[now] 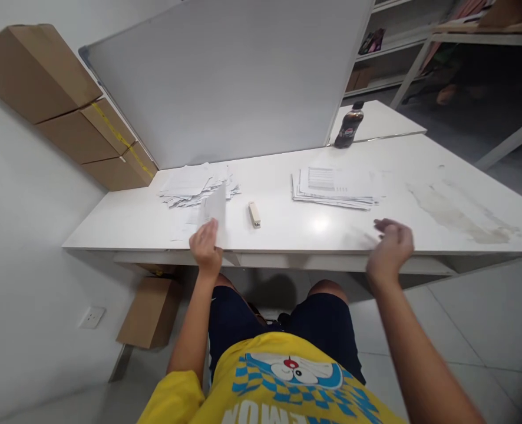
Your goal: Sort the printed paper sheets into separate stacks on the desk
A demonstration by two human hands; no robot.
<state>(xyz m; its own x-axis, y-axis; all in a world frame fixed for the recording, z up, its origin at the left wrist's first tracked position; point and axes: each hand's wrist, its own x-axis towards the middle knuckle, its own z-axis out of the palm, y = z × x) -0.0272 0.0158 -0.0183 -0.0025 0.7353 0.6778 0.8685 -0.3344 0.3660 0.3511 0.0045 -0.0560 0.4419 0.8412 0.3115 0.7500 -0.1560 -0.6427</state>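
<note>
My left hand is closed on a few sheets of paper, held tilted up at the desk's front edge. Behind them lies a loose, untidy pile of papers. A small cream stapler rests on the desk between my hands, nearer the left one. My right hand hovers over the front edge on the right, its fingers loosely bent and apart, with nothing seen in it. A neater stack of printed papers lies just beyond it to the left.
A whiteboard stands along the back of the white desk. At the back right is a dark cola bottle. Cardboard boxes are piled at the left wall, another box below. A stain marks the desk's right side.
</note>
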